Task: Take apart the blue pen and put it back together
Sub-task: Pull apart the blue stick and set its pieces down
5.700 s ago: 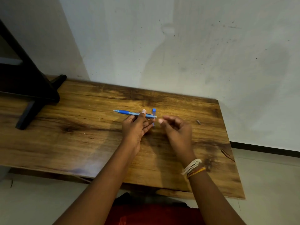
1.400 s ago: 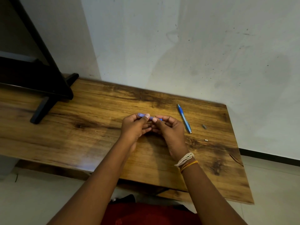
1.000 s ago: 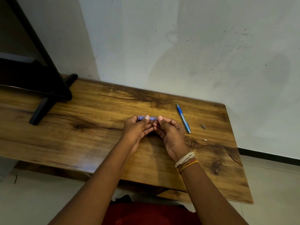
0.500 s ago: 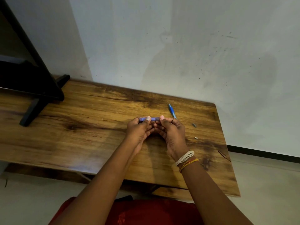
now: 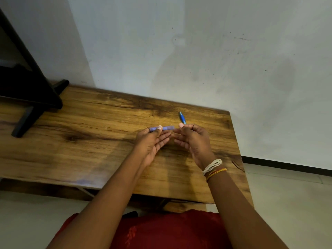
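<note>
My left hand pinches a pale blue pen barrel between thumb and fingers, holding it level just above the wooden table. My right hand is next to the barrel's right end, fingers curled and thumb pressed to the forefinger. A narrow gap shows between the thumb tip and the barrel, and I cannot see whether anything sits in that pinch. Behind my right hand, the darker blue tip section of the pen lies on the table, its near end hidden by my fingers.
A black stand with a foot occupies the table's back left corner. A white wall runs right behind the table. The table's right edge falls away to the tiled floor close to my right wrist.
The pen has come apart: its tip section now lies at the back right and the barrel is in my fingers. Over the last half second my right fingertips drew slightly away from the barrel's end.
</note>
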